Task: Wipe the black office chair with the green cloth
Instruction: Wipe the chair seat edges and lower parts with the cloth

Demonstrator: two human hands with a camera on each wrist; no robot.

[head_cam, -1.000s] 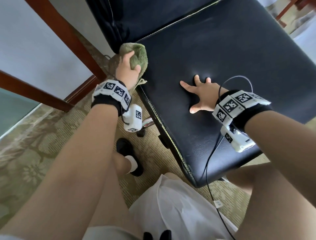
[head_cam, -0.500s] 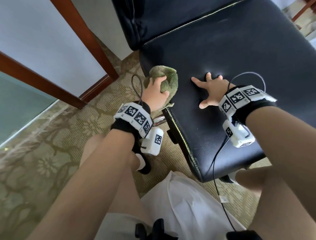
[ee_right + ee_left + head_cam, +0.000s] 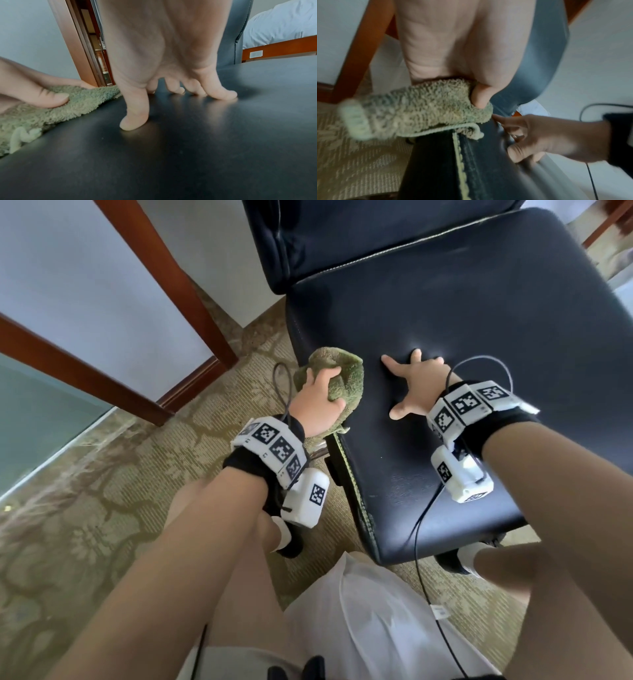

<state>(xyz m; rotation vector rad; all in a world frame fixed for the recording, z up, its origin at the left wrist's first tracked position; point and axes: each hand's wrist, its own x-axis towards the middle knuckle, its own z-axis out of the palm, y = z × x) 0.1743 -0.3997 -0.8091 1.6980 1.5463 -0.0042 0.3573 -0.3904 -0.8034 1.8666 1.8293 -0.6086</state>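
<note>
One green cloth (image 3: 337,381), terry pile, bunched, hemmed edge loose: since a second ago it has travelled from the rear corner by the backrest forward along the seat's left edge, where it now lies half over the side, stitched piping beneath it. One left hand (image 3: 317,402), mine: fingers (image 3: 323,374) curled over the wad, thumb dug into the pile, holding it against the leather. One right hand (image 3: 416,386), mine: unchanged in place mid-seat, fingers (image 3: 221,93) spread wide and straight, tips and thumb pressing the cushion, holding nothing. One black office chair (image 3: 479,344): smooth, glossy leather seat, rounded corners, pale piping at the seams, padded backrest upright behind. Two wrist bands with black-and-white square markers. One carpet (image 3: 102,508), woven, olive floral pattern. Wooden frame (image 3: 164,278), reddish-brown, left of the chair.
</note>
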